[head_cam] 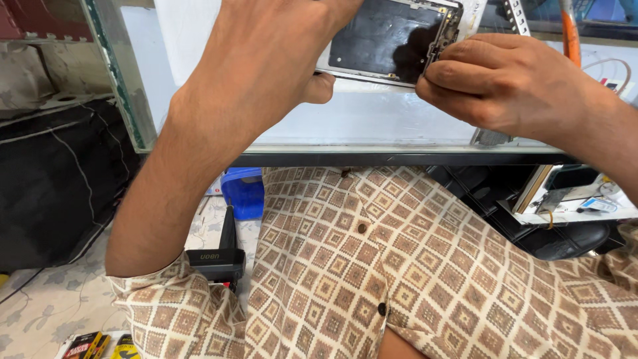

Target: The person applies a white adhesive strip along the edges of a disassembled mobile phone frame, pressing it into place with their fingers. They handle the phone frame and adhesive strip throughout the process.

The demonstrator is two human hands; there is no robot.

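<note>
— What did the place look like?

— A glass-topped counter [372,133] ran across the view, with a green-edged glass panel [116,73] standing at its left end and a dark edge strip along the front. Below it lay a floor [46,306] with a pale floral pattern, a black padded shape to the left, and a blue plastic box [243,191] just under the counter edge.

— And on the floor nearby?

— A black tool with a grey handle [222,256] stood beside the person's left elbow, and small yellow-and-black packs [100,346] lay at the bottom left corner. To the right, under the counter, a shelf [571,199] held a clutter of small parts.

— Where was the phone?

— The opened phone [385,40] was held above the counter top, back side up, its dark inner plate showing inside a light frame.

— How did the hands sit?

— The left hand [266,60] was curled around the phone's left side, thumb under its lower edge. The right hand [505,83] had its fingertips bunched together, pinching at the phone's right edge. An orange-handled tool [569,33] stood behind that hand. A patterned beige shirt [412,266] filled the lower view.
</note>
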